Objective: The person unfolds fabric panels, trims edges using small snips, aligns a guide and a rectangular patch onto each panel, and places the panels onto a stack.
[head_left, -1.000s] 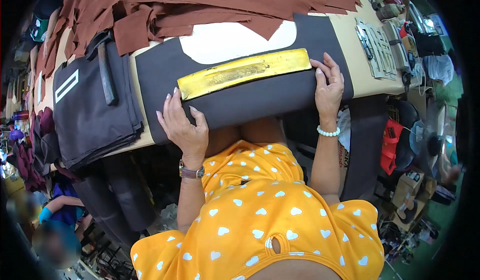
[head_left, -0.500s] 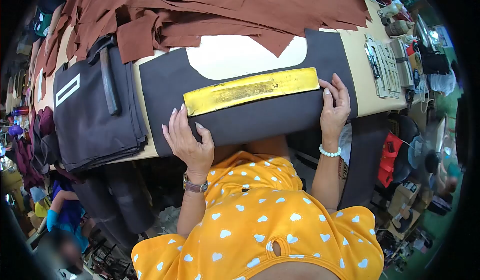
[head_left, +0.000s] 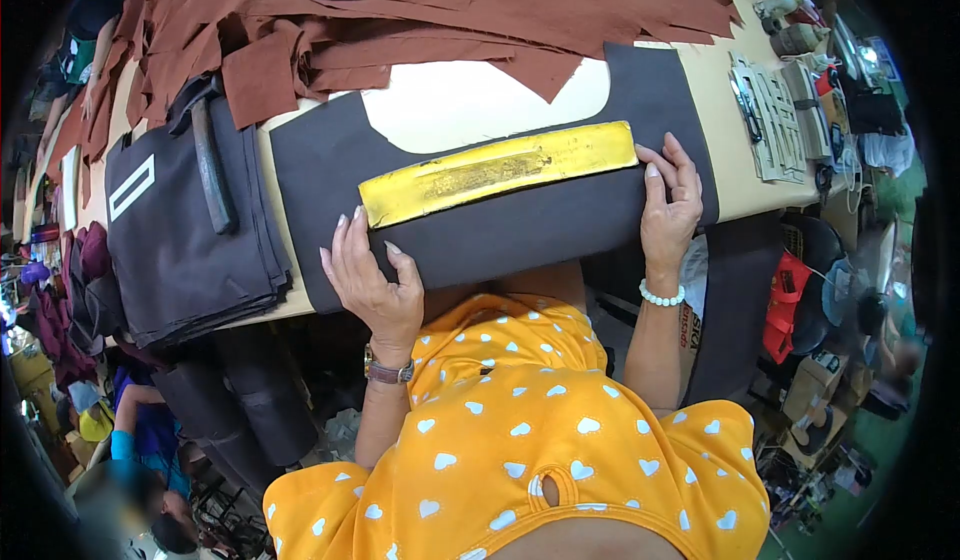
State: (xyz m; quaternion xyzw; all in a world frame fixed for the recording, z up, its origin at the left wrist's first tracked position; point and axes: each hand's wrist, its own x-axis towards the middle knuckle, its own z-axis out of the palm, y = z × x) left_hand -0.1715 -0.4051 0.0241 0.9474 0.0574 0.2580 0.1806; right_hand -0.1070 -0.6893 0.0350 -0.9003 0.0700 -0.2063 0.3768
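Note:
A long, slightly curved yellow bar (head_left: 500,172) with a dark worn strip lies across a dark fabric piece (head_left: 500,235) at the table's front edge. My left hand (head_left: 372,278) rests on the fabric by the bar's left end, fingers apart and nothing in them. At the bar's right end is my right hand (head_left: 671,205), its fingers bent and spread, fingertips close to the corner. Behind the bar, a white surface (head_left: 480,105) shows in the fabric's curved cut-out.
Rust-brown fabric pieces (head_left: 420,10) are heaped at the back. To the left, a hammer (head_left: 212,165) lies on stacked dark fabric (head_left: 170,250) beside a white rectangular frame (head_left: 133,188). Flat templates (head_left: 768,120) lie at the right. Another person (head_left: 150,440) is at lower left.
The view has shifted slightly. Both hands stay by the ends of the yellow bar, and the bar keeps its place on the fabric. The person at lower left has changed posture.

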